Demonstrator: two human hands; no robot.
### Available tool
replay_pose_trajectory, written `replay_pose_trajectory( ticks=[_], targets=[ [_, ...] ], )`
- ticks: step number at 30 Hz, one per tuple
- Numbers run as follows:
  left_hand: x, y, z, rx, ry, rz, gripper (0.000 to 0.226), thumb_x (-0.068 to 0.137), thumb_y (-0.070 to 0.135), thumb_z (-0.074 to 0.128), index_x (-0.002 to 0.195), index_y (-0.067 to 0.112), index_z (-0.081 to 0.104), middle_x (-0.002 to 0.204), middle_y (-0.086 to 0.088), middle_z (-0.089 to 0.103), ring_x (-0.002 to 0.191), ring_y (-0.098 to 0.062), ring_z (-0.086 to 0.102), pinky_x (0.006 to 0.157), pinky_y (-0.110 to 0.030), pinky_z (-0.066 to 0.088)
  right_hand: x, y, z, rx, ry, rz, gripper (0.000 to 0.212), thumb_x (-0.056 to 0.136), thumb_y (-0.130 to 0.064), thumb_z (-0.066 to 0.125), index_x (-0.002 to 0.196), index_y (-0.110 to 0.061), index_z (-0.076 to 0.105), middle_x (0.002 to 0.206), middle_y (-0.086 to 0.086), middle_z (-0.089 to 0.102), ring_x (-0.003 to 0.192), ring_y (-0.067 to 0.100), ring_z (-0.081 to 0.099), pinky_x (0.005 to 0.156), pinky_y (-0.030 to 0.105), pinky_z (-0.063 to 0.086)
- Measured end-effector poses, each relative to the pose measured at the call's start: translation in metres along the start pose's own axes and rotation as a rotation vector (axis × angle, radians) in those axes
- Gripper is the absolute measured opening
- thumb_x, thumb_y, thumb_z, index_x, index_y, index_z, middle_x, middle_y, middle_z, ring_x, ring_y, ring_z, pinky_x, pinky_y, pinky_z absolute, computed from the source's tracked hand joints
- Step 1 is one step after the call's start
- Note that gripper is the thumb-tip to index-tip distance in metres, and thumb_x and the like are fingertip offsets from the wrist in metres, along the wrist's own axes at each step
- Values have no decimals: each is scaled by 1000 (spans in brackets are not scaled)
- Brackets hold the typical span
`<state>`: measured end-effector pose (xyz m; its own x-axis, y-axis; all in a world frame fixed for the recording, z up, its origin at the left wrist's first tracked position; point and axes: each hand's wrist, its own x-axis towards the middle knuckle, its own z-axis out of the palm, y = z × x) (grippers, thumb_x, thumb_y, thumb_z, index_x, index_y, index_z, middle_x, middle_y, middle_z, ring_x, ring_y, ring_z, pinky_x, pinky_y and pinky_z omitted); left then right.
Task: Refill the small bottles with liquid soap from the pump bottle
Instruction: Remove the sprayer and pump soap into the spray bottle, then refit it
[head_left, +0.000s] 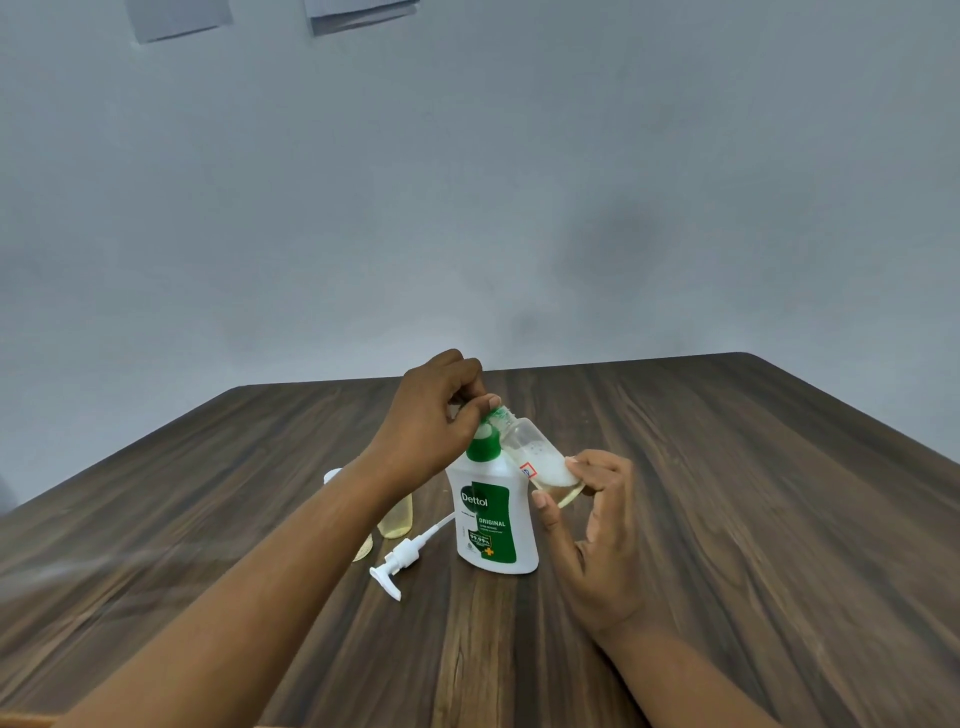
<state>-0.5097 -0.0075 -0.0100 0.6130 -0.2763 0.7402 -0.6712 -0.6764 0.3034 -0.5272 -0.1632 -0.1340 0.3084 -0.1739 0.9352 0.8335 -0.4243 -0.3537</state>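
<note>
— What is seen around the work, and what stands in the way?

— A dark wood-grain counter (727, 519) fills the lower half of the frame, with a pale grey wall (467, 182) above it. A white pump head with its dip tube (402, 558) is laid flat left of centre, its nozzle pointed toward the lower left. Behind the left forearm two small clear bottles of yellowish liquid (396, 517) are partly hidden; only their lower parts are shown.

— And the task's things?

— A white plastic soap bottle with a green label and green neck (493, 514) is stood upright at the frame's centre. A small clear plastic bottle (540, 460) is held tilted, its long axis running from lower right to upper left, its mouth brought against the green neck. Foam and a little yellowish liquid are seen at its base.

— The hands?

— The left hand (436, 415) is closed, fingertips pinched at the small bottle's mouth. The base is gripped by the right hand (592, 525).
</note>
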Motion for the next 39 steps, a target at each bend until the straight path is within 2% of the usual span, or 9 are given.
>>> replay_pose_trajectory(
  ticks=[6,9,13,18,20,26,31,35,39],
  targets=[
    [1,-3,-1,-17,-5,9,24,82,16,65,63,14,50,66,8,47,66,-15,50,64,-39,48,0,0,0,10,-9,8,30,96,-41,46,109,-13,45,108,2,42,98,3,47,79,6,39],
    [-4,-5,3,-60,23,-3,22,79,25,59,62,15,49,66,8,46,65,-14,49,62,-38,46,-1,1,0,6,-9,11,29,95,-39,48,108,-13,45,107,2,43,97,4,47,79,6,39],
    [-6,-7,4,-76,36,2,21,79,24,59,63,14,51,67,6,48,65,-16,50,62,-39,47,-1,2,0,-5,-13,5,29,95,-38,48,109,-13,45,108,1,43,96,3,47,78,6,39],
    [2,-4,-1,-10,-22,42,22,83,18,63,64,14,50,67,8,47,65,-10,49,63,-26,45,-2,2,0,-2,-6,8,30,96,-40,46,109,-14,44,108,0,42,98,2,46,80,7,39],
    [3,-4,-3,-11,-37,48,21,82,21,61,65,13,51,68,6,48,67,-12,49,63,-23,43,-2,3,1,-1,-9,8,30,96,-40,46,109,-14,44,109,0,42,99,2,46,80,7,39],
    [-4,-7,3,-45,-9,6,21,81,24,59,64,16,49,68,9,44,65,-12,48,63,-35,46,-2,1,0,-9,-1,6,31,96,-41,45,108,-12,44,108,2,42,95,8,47,79,5,39],
    [-3,-4,1,-45,0,18,22,83,17,63,66,10,52,69,5,46,67,-17,50,66,-45,48,-1,1,1,6,1,3,30,96,-40,45,109,-12,44,108,3,42,96,9,48,80,6,39],
    [2,-2,-4,-33,-42,32,21,78,27,57,66,10,53,70,1,50,69,-16,52,68,-42,50,-1,2,0,2,-6,-4,29,94,-36,51,109,-12,44,108,2,42,98,4,46,80,6,39],
    [1,-3,-1,-40,-23,18,20,78,27,57,64,14,51,68,5,48,67,-14,50,64,-38,48,-2,3,0,14,-9,4,30,96,-40,47,109,-13,44,108,1,42,97,6,47,80,8,39]
  ],
)
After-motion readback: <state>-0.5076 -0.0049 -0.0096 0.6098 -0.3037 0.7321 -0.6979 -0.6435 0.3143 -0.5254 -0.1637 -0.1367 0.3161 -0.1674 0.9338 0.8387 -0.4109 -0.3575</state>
